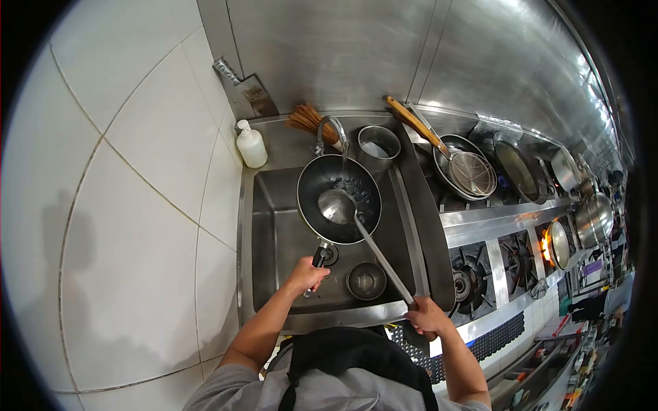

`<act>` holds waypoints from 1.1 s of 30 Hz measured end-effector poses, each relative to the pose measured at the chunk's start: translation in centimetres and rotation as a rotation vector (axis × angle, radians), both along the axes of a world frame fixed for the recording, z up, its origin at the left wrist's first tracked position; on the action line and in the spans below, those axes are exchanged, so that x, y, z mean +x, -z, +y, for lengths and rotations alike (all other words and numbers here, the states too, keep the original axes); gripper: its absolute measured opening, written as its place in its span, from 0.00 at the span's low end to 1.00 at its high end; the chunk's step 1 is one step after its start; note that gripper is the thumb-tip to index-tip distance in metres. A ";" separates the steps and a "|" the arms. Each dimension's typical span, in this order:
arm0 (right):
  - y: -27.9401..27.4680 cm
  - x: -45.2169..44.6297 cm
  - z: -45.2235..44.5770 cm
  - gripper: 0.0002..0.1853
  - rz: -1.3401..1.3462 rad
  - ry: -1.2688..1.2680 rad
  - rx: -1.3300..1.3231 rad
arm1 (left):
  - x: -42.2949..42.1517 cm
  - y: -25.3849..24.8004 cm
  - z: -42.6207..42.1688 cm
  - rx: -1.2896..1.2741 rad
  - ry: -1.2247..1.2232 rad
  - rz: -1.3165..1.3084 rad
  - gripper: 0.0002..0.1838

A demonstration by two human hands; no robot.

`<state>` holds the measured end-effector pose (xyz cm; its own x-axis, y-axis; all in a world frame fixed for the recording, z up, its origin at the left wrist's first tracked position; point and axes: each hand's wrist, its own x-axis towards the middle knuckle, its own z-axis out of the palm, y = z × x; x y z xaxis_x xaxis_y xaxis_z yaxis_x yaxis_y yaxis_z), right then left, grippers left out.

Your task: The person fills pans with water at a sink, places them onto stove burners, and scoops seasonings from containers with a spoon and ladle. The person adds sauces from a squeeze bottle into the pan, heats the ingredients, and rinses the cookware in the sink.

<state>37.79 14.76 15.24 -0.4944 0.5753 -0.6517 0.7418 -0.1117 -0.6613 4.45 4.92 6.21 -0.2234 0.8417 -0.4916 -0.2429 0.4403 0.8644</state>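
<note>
Black apron (343,353) nearest. Wok (310,195) over sink (271,226), ahead and slightly right of left hand (306,275), which grips its handle; handle axis points forward. Left nearer. Right hand (428,316) holds ladle (384,259), scoop forward-left, inside wok. Faucet (333,121) beyond.

The round black wok (313,183), with bubbly water (363,194) inside, is over the sink (274,233), the metal ladle (337,207) bowl-end in it.

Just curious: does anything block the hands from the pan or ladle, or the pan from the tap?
Nothing visible. The left hand grips the pan by its handle and the right hand holds the ladle. Water falls from the tap straight into the pan.
</note>
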 end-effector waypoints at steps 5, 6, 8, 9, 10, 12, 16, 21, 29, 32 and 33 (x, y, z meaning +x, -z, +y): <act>-0.8 2.3 -1.2 0.16 0.016 -0.068 0.187 | -1.1 2.2 -1.6 -0.046 -0.066 0.151 0.09; 1.2 3.0 -1.3 0.15 0.023 -0.128 0.400 | -1.4 2.2 -2.3 -0.041 -0.055 0.328 0.08; 0.1 2.9 -1.7 0.14 -0.021 -0.081 0.452 | -2.1 1.6 -3.7 -0.106 -0.055 0.599 0.10; -0.1 3.3 -1.9 0.14 -0.030 -0.039 0.453 | -2.9 2.7 -4.8 -0.073 0.019 0.876 0.10; -0.3 3.5 -2.0 0.14 -0.051 -0.023 0.439 | -3.7 3.1 -5.6 -0.038 0.076 1.153 0.10; -0.5 3.8 -2.1 0.14 -0.064 -0.002 0.423 | -3.2 0.6 -6.1 -0.183 0.096 1.256 0.11; 0.0 4.0 -2.3 0.14 -0.074 0.058 0.451 | -2.4 -0.6 -8.1 -0.488 0.032 1.373 0.14; 0.4 1.8 -1.0 0.10 0.151 0.255 0.084 | -1.7 0.8 -12.0 -0.422 -0.069 1.371 0.17; 0.0 -6.0 4.4 0.14 0.631 0.371 -0.721 | 0.9 2.8 -17.0 -0.112 -0.269 0.819 0.15; 0.2 -7.8 6.3 0.12 0.668 0.377 -0.942 | 3.9 -2.3 -16.9 -0.216 -0.405 0.077 0.14; 0.8 -8.1 6.9 0.10 0.679 0.363 -0.982 | 4.5 -2.5 -17.2 -0.165 -0.392 0.009 0.14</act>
<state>29.64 21.68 14.40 -0.8135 0.1635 -0.5581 0.1066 -0.9015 -0.4195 8.98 -12.24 8.75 -0.5161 0.6020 -0.6093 -0.4124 0.4488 0.7928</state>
